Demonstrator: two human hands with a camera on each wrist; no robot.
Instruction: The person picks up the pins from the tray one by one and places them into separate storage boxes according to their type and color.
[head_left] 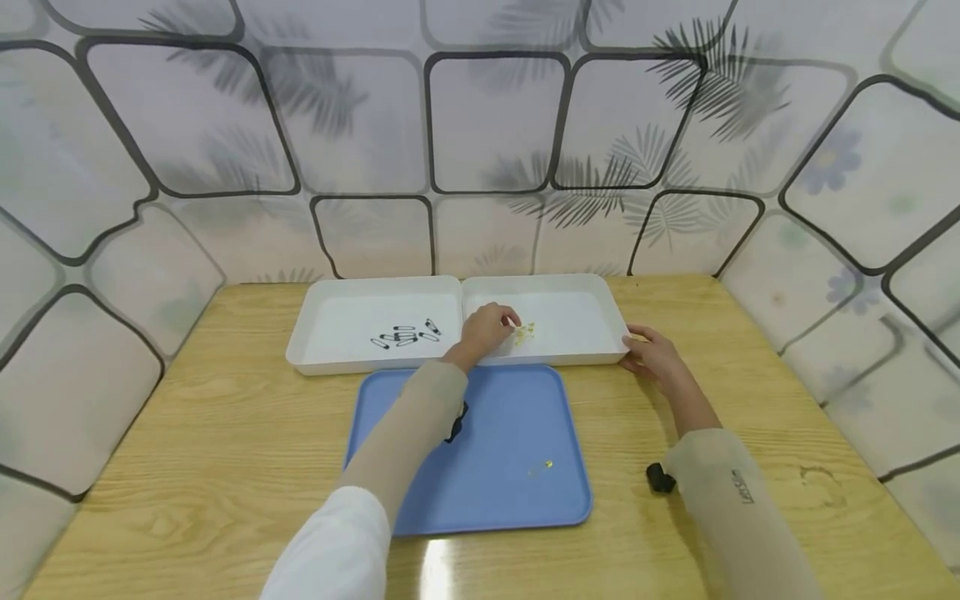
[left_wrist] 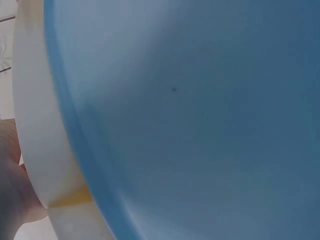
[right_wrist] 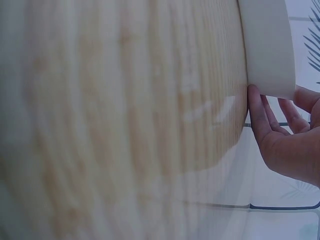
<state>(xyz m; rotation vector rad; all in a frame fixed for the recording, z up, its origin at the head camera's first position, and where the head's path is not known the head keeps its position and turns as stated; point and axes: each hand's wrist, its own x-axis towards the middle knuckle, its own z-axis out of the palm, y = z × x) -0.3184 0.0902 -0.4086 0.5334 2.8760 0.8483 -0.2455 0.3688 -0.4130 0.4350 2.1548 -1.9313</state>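
Observation:
In the head view my left hand (head_left: 487,327) reaches over the front wall of the right white tray (head_left: 573,304). Its curled fingertips are right at a small pile of gold safety pins (head_left: 525,333); I cannot tell if one is pinched. My right hand (head_left: 651,352) grips that tray's front right corner. The right wrist view has the thumb at the rim of the tray wall (right_wrist: 270,45) and the fingers lower along it. A single gold safety pin (head_left: 548,464) lies on the blue tray (head_left: 510,433), below my left forearm.
Several black safety pins (head_left: 405,336) lie in the left white tray (head_left: 337,308), which stands side by side with the right one. The blue tray is in front of both on a wooden table (head_left: 210,433). Patterned fabric (head_left: 495,125) rises behind the table.

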